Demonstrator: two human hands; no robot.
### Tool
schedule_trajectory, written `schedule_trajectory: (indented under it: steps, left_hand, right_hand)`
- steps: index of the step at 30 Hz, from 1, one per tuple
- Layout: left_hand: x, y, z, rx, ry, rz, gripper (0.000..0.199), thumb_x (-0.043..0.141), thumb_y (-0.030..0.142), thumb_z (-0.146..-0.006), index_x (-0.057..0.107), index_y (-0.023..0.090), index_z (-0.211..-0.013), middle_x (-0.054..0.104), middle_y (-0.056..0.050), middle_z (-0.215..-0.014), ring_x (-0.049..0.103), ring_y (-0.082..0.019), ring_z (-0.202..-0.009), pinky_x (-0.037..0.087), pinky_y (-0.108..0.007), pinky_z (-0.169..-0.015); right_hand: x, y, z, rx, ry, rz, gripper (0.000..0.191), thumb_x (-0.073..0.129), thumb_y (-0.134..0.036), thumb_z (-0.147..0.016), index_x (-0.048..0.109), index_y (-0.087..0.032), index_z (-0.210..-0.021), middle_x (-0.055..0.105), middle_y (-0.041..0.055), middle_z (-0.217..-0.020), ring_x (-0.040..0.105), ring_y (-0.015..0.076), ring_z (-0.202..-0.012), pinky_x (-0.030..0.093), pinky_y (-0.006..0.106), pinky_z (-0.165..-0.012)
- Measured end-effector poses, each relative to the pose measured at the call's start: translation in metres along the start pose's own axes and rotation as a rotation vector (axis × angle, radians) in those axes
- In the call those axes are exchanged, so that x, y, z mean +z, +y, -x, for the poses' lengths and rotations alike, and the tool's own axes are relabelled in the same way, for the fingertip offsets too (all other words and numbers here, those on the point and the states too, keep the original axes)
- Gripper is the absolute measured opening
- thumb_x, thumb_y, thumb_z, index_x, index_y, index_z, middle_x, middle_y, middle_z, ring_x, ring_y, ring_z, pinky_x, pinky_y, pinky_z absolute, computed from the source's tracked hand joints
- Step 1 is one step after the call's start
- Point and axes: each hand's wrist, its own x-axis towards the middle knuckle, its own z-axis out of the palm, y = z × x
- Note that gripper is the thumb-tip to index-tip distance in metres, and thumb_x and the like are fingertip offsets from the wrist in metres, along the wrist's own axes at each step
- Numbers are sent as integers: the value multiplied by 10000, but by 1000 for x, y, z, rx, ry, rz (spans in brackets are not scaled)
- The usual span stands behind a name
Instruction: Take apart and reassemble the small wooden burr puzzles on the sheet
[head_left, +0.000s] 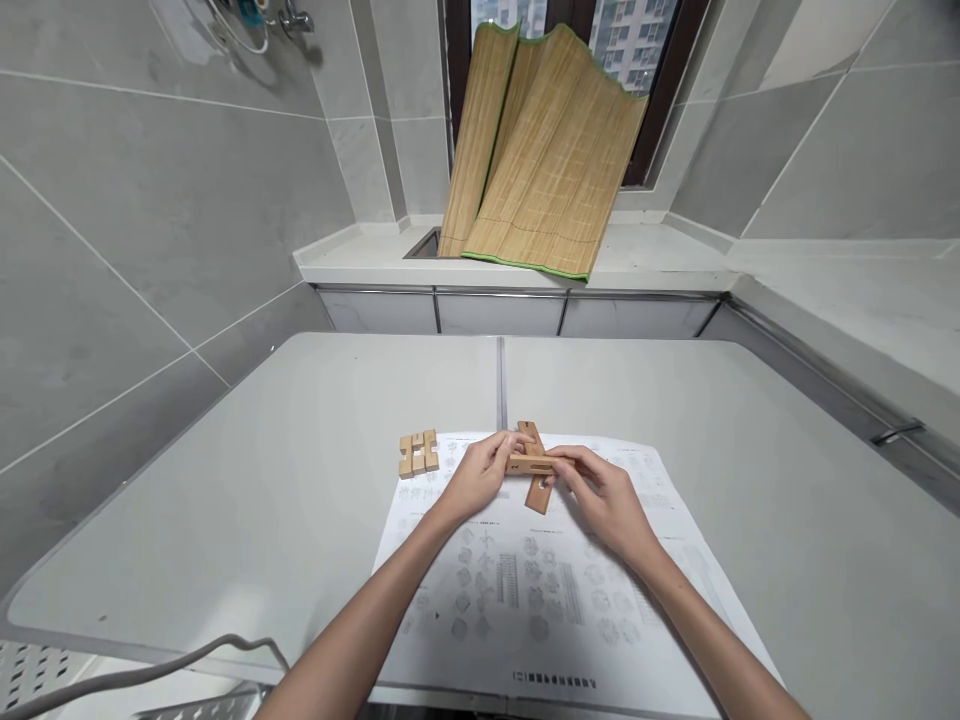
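Note:
Between my two hands is a cross-shaped group of wooden puzzle pieces. One flat wooden piece (537, 495) lies lengthwise, and a wooden bar (529, 465) with a slot crosses over it. My left hand (484, 468) pinches the bar's left end, its fingertips also close to the upper part of the flat piece. At the other end, my right hand (596, 485) has thumb and fingers closed on the bar. Fingers hide parts of the joint. Left of my left hand, several notched wooden blocks (418, 454) sit side by side.
A large printed sheet (510, 640) with small diagrams lies under the pieces on a white folding table (300, 480). Behind it, a bamboo mat (547, 160) leans on the window ledge (360, 262). A grey cable (172, 660) runs along the lower left.

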Motion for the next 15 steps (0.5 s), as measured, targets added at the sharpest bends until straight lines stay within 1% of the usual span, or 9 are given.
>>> schedule_trajectory:
  steps: [3,5,7,9,11,15]
  left_hand:
    - [1,-1,0,5,-2,-60,357,421,390,-1082,719,226,-1189,760,-55,-1095,687,-234,-994,498,-336,-910]
    - [2,-1,1,16,-6,-51,296,475,342,-1063,708,221,-1201,759,-61,-1104,691,-228,-1000,510,-333,-912]
    - [2,0,1,60,-12,-29,252,556,290,-1029,700,222,-1224,759,-66,-1130,695,-228,-1033,518,-330,-936]
    - [3,-1,1,133,-25,-43,264,624,246,-996,712,239,-1245,760,-61,-1159,698,-229,-1066,517,-332,-964]
    - [4,-3,1,206,-26,-90,280,653,214,-982,740,270,-1242,759,-49,-1162,702,-224,-1065,520,-333,-965]
    - [5,-11,3,301,50,-175,305,652,137,-968,781,284,-1201,752,-41,-1060,709,-207,-983,543,-317,-888]
  right_hand:
    - [-1,-1,-1,54,-18,-61,331,604,-517,-1011,728,-229,-1118,765,46,-852,680,226,-815,524,346,-832]
    - [-1,-2,-2,81,-24,-117,350,614,-532,-1000,721,-222,-1119,753,46,-823,660,220,-779,526,341,-797]
    - [-1,-4,-2,96,-19,-171,366,622,-547,-989,719,-217,-1111,744,46,-807,651,218,-754,532,345,-782]
    - [-1,-7,-3,102,-15,-207,367,633,-553,-979,721,-217,-1099,738,45,-797,654,218,-750,539,354,-788]
    - [-1,-8,-4,106,-23,-227,360,640,-550,-976,724,-219,-1088,734,41,-789,657,216,-753,544,361,-804]
    - [1,-8,-3,125,-63,-288,345,724,-526,-923,725,-225,-1091,750,42,-829,685,223,-796,554,367,-807]
